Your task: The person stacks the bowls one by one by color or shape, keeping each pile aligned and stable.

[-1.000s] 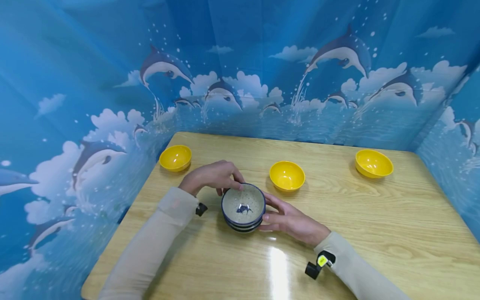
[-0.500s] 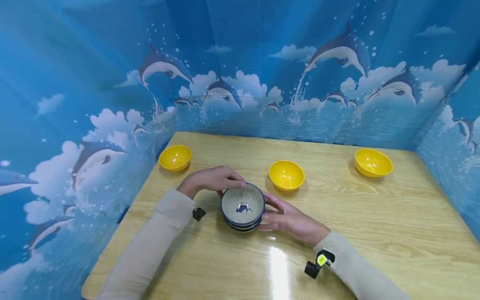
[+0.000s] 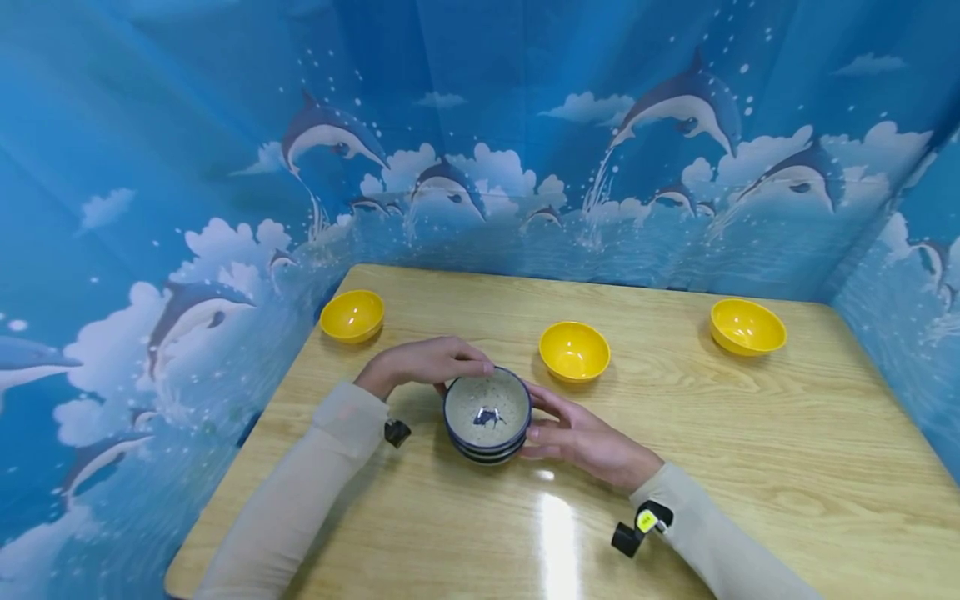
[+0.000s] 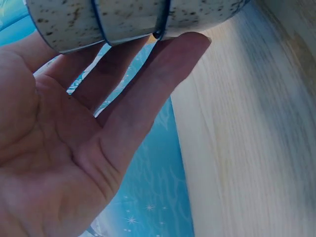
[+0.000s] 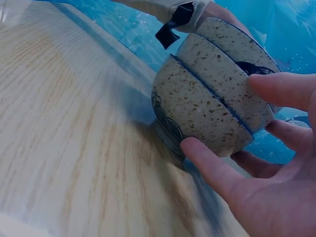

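Note:
A nested stack of three speckled grey bowls (image 3: 487, 412) with dark blue rims stands upright on the wooden table. A blue motif shows inside the top one. My left hand (image 3: 431, 364) holds the stack from the far left, thumb at the top rim and fingers behind. In the left wrist view, long fingers (image 4: 153, 84) lie against the bowls' sides (image 4: 133, 19). From the right, my right hand (image 3: 588, 442) grips the stack, its fingers spread around the side. The right wrist view shows fingertips against the upper bowl and low on the bottom bowl (image 5: 197, 103).
Three yellow bowls stand farther back on the table (image 3: 712, 467): one at the left edge (image 3: 352, 317), one behind the stack (image 3: 574, 352) and one at the right (image 3: 747, 327). A blue dolphin-print curtain (image 3: 487, 100) hangs along the table's back and sides.
My left hand has shifted slightly nearer along the stack's far-left rim, its thumb now lying over the rim rather than pointing inside. The right hand and the bowls keep their places.

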{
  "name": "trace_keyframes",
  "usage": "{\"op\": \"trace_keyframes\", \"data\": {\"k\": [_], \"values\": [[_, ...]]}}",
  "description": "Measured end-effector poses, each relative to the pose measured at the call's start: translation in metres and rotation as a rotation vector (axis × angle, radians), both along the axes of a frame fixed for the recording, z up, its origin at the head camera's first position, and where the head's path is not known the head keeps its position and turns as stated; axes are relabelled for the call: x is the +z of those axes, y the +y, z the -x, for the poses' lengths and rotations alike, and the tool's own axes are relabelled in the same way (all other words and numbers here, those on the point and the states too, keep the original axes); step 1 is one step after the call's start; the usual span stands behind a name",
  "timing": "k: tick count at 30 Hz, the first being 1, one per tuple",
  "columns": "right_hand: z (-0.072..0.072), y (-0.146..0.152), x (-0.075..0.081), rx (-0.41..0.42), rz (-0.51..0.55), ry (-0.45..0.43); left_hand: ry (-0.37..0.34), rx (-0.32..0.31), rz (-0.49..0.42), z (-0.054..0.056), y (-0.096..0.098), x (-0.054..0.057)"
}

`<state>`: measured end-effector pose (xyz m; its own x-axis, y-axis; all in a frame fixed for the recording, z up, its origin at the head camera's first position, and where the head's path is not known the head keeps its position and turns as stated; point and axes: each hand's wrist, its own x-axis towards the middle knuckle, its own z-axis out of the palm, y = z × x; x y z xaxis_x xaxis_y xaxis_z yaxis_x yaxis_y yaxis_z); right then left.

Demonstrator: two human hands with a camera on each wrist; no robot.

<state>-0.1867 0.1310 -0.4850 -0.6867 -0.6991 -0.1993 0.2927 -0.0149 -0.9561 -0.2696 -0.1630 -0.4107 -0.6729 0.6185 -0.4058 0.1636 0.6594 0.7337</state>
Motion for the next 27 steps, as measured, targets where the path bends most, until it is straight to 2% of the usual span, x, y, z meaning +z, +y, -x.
{"op": "trace_keyframes", "data": {"k": [10, 15, 27], "values": [[0.006, 0.018, 0.011, -0.049, -0.007, 0.054, -0.024, -0.003, -0.084, 0.003, -0.006, -0.008], [0.014, 0.032, 0.025, -0.075, -0.011, 0.105, -0.041, 0.01, -0.081, 0.002, -0.005, -0.007], [0.035, 0.067, 0.057, -0.224, -0.016, 0.141, -0.04, 0.02, -0.076, 0.001, -0.005, -0.007]]}}
